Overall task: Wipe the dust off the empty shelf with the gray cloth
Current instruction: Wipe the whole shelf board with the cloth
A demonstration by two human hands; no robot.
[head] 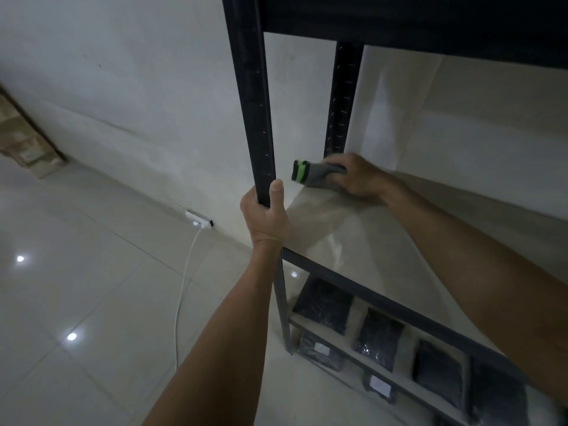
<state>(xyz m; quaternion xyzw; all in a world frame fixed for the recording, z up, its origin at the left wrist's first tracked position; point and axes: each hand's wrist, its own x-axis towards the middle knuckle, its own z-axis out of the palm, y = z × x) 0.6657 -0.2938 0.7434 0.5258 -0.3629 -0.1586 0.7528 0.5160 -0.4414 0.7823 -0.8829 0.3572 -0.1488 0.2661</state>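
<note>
The empty shelf (pixel 362 241) is a pale board in a black metal rack. At its far left corner lies the gray cloth (pixel 319 177), which has a green and black edge. My right hand (pixel 356 178) grips the cloth and presses it onto the shelf board near the rear post. My left hand (pixel 266 215) is wrapped around the rack's black front post (pixel 255 103), thumb pointing up.
Several black packets (pixel 379 339) lie on the shelves below. A white power strip (pixel 199 219) with a white cable sits on the tiled floor by the wall, left of the rack. The black shelf above (pixel 415 20) overhangs the work area. A cardboard box (pixel 21 133) stands at far left.
</note>
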